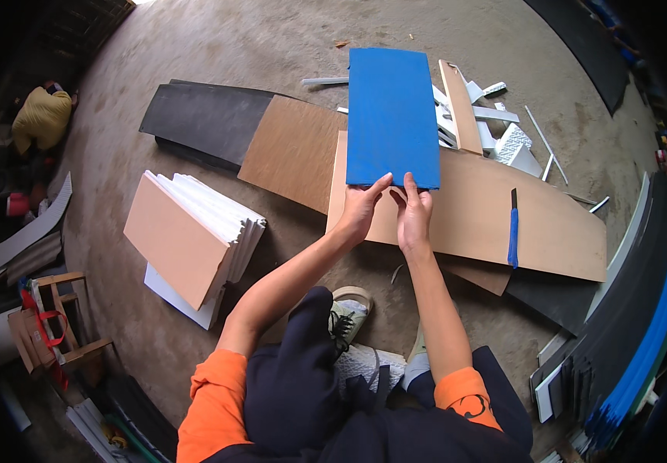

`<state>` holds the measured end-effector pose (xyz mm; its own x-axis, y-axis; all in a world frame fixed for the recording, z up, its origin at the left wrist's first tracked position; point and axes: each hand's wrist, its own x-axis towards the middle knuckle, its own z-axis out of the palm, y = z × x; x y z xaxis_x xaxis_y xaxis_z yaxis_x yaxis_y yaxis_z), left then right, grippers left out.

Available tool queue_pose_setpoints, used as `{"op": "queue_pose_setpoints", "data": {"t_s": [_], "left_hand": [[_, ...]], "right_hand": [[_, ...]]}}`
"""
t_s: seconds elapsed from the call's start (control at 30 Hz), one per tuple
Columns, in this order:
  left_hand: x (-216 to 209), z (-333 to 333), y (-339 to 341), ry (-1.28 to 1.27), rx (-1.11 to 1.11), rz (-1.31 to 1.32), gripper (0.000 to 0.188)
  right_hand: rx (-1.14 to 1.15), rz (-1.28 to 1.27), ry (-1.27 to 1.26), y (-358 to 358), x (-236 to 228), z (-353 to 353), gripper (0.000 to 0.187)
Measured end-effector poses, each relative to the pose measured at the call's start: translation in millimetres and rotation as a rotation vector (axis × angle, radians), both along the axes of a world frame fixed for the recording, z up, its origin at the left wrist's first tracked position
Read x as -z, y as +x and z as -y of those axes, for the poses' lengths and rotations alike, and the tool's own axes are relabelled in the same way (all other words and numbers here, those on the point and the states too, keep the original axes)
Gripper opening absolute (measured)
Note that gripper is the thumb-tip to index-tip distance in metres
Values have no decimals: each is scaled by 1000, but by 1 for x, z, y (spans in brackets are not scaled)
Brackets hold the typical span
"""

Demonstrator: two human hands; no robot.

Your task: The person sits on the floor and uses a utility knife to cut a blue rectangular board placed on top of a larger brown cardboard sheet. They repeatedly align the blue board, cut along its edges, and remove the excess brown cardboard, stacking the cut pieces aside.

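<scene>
1. The blue sheet point(393, 116), a flat rectangle, is in both hands, its long sides running away from the person; whether its underside touches the boards below cannot be told.
2. Its near short edge meets the fingers: the thumbs lie on top at that edge, close together, while the other fingers go underneath, partly hidden, so each hand pinches the sheet.
3. The left hand point(359, 211) grips left of the edge's middle, its forearm slanting up and rightward.
4. The right hand point(414, 220) grips near the right corner, its forearm reaching forward, leaning slightly left.
5. Beneath the hands spreads a tan board point(472, 204), a slim blue tool point(513, 235) lying on its right part.
6. Left of the hands, on the floor point(141, 370), sits a stack of white sheets point(241, 235).
</scene>
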<state>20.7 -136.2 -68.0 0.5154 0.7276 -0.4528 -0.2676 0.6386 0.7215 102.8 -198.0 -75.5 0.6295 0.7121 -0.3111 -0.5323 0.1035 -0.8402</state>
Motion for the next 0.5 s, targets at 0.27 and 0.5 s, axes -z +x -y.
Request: {"op": "queue_pose_setpoints", "data": {"t_s": [0.27,0.5], "left_hand": [[33,-56,-67,159,-325,15,59],[34,-75,-104,225,384,-298,51]], "right_hand": [[-283,-2,-21,86,-13,56,44],[-663,117,-443,149,-1,95,46]]}}
